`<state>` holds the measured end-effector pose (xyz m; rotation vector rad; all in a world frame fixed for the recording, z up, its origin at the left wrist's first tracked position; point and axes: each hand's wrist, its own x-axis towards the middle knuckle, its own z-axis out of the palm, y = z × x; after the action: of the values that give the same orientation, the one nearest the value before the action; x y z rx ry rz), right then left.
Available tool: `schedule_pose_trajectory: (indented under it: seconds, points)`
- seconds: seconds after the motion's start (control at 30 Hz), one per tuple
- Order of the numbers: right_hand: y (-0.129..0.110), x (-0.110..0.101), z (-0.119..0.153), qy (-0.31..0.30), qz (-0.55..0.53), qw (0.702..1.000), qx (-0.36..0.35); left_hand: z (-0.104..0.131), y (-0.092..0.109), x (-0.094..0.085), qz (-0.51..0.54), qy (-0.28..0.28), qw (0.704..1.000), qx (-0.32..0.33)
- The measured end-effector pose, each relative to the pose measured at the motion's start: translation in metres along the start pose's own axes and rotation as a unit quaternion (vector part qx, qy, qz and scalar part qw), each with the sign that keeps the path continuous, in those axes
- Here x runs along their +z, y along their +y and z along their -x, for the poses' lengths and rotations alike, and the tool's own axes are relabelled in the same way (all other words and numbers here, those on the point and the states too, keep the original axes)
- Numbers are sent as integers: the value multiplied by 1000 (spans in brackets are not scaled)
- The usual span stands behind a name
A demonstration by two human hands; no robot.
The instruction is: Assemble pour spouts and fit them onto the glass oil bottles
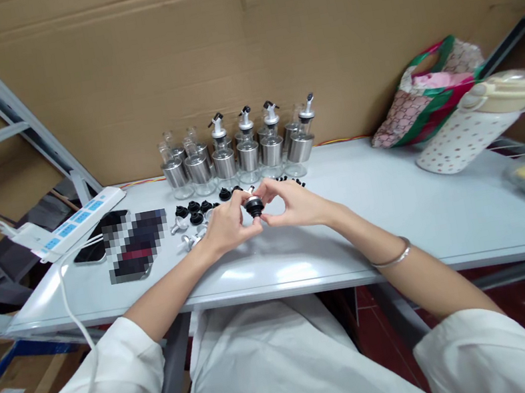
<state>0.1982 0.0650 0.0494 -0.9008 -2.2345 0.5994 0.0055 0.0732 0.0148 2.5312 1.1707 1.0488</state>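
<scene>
Spout (255, 207), centre, raised just over the near half of the table (360, 233) between a person's two hands: a black, ringed plug narrowing downward, with a pale silvery part on top that the fingers partly hide. The left hand (230, 226) and the right hand (298, 204) curve toward each other, fingers and thumbs nearly closed on it from either side, each hand leaving a rounded gap behind the fingertips. The table is smooth, pale grey and glossy along its front edge. Left of the hands lie black plugs (196, 218) and silver parts (179, 225); behind, glass bottles (225, 162) with steel sleeves stand in two rows, four silver-and-black tops showing above them. Far left, a white power strip (83, 218) and a phone (91, 252); far right, a bag (399, 121) and a spotted flask (461, 131), tilted in this view. Brown cardboard (116, 59) walls the back; a metal frame (5, 106) slants at left.
</scene>
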Motion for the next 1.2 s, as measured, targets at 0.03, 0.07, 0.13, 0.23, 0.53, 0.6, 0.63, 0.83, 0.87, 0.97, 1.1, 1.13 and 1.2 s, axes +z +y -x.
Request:
schedule_pose_trajectory:
  seconds: [0.03,0.07,0.13,0.23,0.53,0.6,0.63,0.83,0.87,0.97,1.1,1.13,1.2]
  points:
    - [1,0,0,6,11,1000,-5,0,0,0,0,-1,1000,-1]
    - [1,1,-1,9,18,1000,-8,0,0,-1,-1,-2,1000,-1]
    - [1,3,-1,13,24,1000,-13,0,0,-2,-2,-6,1000,0]
    - [1,5,-1,23,29,999,-22,0,0,-2,1,-15,1000,2]
    - [2,8,0,35,54,998,-17,0,0,-2,6,-21,1000,8]
    - [2,8,0,33,59,998,-9,0,0,-2,5,-22,1000,11]
    - [2,8,0,32,60,998,-5,0,0,-2,5,-22,1000,13]
    - [0,7,0,26,60,998,1,-1,0,-1,10,-23,999,19]
    - [0,7,0,25,61,998,2,-1,0,-2,11,-24,999,20]
    - [0,7,0,25,62,998,4,-1,0,-3,14,-30,999,22]
    - [-2,7,0,23,55,998,14,-1,1,-4,16,-41,999,20]
    - [-3,7,0,24,53,998,16,-1,1,-4,16,-42,999,20]
    - [-4,7,0,25,52,998,19,-1,1,-4,18,-44,999,23]
